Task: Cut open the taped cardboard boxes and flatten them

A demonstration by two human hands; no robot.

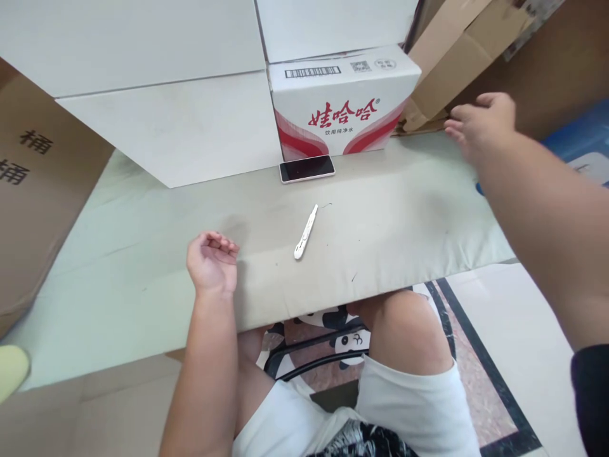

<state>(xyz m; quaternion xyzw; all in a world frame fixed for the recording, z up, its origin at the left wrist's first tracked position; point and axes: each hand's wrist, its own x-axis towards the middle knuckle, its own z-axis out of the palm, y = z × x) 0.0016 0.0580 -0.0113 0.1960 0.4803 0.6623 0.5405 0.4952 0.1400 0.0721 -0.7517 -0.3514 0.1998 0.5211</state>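
Observation:
My left hand (212, 263) rests palm up on the left of the cloth-covered table, its fingers loosely curled and nothing in it. Raised over the table's right end is my right hand (485, 124), its fingers partly spread and slightly blurred, holding nothing that shows. It is nearest to the open brown cardboard box (450, 70). Between the hands lies a slim white plastic tool like a pen or craft knife (306, 233), with a short dark thread by its tip. Behind it, a phone (307, 169) with a dark screen lies against a white and red carton (345, 117).
Large white boxes (209, 127) line the table's back. On the left stands a brown carton (42, 190) with dark lettering. A blue object (580, 139) is at the far right, and a yellow-green rounded thing (12, 371) at lower left. The table's front edge runs above my knees.

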